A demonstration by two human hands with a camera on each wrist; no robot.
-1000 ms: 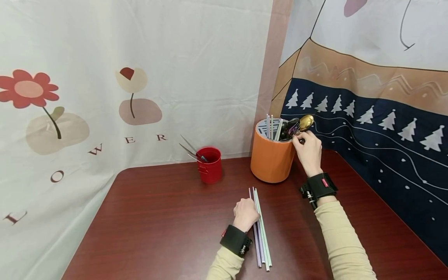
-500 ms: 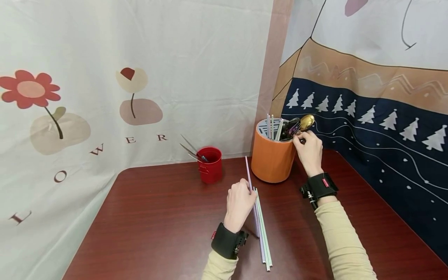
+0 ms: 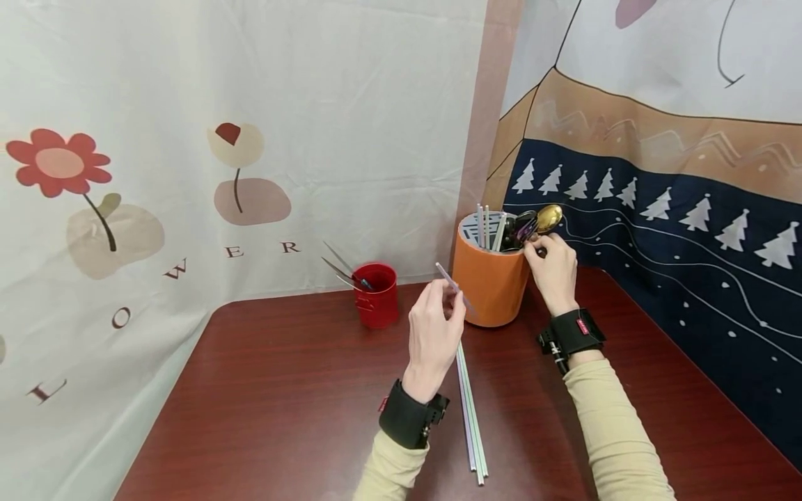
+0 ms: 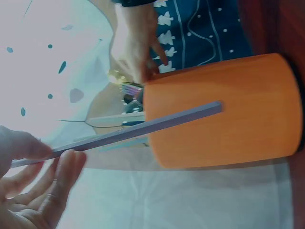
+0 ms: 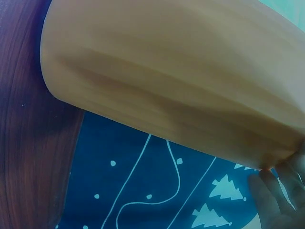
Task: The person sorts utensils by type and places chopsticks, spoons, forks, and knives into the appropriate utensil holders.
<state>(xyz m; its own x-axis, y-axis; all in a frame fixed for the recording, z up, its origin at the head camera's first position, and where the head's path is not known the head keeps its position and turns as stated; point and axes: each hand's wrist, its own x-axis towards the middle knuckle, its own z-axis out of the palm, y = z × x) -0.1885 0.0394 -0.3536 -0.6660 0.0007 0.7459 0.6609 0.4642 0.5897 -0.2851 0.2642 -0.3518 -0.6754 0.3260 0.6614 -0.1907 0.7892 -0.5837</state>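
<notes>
My left hand [image 3: 434,327] pinches a pale purple chopstick [image 4: 143,129] between thumb and fingers, raised off the table in front of the orange utensil holder [image 3: 490,289]. In the left wrist view the chopstick points across the holder's side. My right hand [image 3: 554,273] grips the holder's right rim; its fingertips are partly hidden. Several chopsticks [image 3: 498,233] stand upright in the holder's slotted top, beside dark-handled cutlery and a gold spoon [image 3: 549,218]. Below my left hand, a few more chopsticks [image 3: 473,424], purple and pale green, lie side by side on the table.
A red cup [image 3: 376,299] with thin metal utensils [image 3: 341,268] leaning out stands left of the holder, near the table's back edge. Printed cloths [image 3: 376,139] hang behind and to the right of the brown table [image 3: 282,403].
My left hand has lifted one purple chopstick from the bundle, moving it up and away toward the holder and tilting it. The right hand stays at the holder's rim.
</notes>
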